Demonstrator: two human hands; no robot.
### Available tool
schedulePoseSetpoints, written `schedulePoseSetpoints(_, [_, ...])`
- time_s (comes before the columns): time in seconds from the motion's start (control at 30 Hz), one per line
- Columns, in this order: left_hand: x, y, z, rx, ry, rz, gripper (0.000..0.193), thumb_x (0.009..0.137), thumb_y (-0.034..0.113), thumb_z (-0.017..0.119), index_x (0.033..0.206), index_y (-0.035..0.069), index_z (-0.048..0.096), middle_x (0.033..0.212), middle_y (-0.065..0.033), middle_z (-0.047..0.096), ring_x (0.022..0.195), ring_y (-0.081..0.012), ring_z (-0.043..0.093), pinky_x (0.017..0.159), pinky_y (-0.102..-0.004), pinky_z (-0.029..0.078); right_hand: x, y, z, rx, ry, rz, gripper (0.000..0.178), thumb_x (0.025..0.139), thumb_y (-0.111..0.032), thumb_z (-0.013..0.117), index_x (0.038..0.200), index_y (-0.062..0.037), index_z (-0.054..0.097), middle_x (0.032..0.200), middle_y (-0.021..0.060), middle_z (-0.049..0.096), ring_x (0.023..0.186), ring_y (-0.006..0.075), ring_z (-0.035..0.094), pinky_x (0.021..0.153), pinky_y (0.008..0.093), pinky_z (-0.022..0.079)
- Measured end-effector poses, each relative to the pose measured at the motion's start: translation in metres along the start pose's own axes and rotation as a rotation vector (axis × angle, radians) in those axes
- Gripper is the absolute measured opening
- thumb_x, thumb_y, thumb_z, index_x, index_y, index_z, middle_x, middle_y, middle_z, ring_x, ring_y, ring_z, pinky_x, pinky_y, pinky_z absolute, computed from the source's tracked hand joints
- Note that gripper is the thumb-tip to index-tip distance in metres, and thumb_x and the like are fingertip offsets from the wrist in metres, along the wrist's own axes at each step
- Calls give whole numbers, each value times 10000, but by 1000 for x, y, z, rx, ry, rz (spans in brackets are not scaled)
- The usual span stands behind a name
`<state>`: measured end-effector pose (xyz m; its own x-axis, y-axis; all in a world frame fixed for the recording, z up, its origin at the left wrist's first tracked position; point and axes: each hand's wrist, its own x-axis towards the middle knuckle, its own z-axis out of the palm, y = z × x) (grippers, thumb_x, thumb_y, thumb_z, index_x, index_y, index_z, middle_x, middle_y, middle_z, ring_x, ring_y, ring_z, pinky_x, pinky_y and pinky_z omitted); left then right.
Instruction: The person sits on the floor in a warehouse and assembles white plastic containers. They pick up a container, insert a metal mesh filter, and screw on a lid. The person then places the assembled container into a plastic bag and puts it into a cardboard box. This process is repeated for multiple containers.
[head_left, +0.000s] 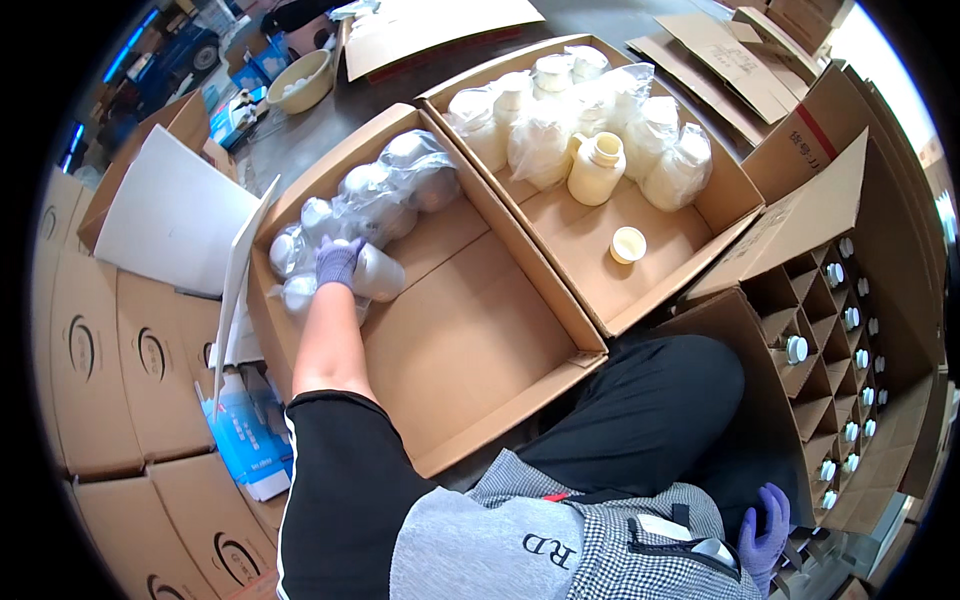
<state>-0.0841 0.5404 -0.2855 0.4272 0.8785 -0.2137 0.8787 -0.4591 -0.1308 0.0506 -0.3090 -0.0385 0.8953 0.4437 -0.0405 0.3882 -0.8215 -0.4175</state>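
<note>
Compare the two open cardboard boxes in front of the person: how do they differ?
The left box holds grey bagged bottles at its far end only, and the left hand reaches into it. The right box holds cream bagged bottles, one unbagged bottle and a loose lid; no hand is there. Both are brown, shallow and partly bare.

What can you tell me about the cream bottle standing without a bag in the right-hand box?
The cream plastic bottle stands upright and uncapped, its wide threaded neck open. It is squat and round-shouldered, on the brown cardboard box floor, against bagged white bottles behind it. A round cream lid lies apart in front. Neither hand touches it.
</note>
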Motion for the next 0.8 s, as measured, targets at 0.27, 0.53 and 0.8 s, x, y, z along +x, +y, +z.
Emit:
schedulePoseSetpoints(0.27, [-74, -56, 80, -928, 315, -169, 913, 724, 261, 879, 1498, 198, 400, 1430, -182, 483, 1284, -395, 522, 958, -487, 535, 42, -45, 28, -32, -113, -294, 420, 777, -37, 716, 1193, -17, 663, 1261, 206, 641, 1128, 385, 626, 978, 458, 501])
schedulePoseSetpoints(0.53, [-245, 18, -60, -2159, -432, 311, 886, 813, 176, 818, 1549, 97, 330, 1420, -129, 544, 1257, -307, 585, 974, -438, 563, 129, -122, 42, 835, -155, -149, 867, 820, -250, 765, 1561, -38, 367, 1587, 171, 381, 1431, 335, 421, 1162, 448, 373])
schedulePoseSetpoints(0.8, [-362, 186, -154, -1788, -438, 715, 1050, 630, 139, 910, 1494, 101, 314, 1339, -142, 555, 1241, -298, 572, 1049, -425, 488, 152, -138, 34, 1359, -209, -176, 909, 872, -291, 777, 1589, -24, 288, 1508, 162, 468, 1406, 285, 432, 1191, 382, 304])
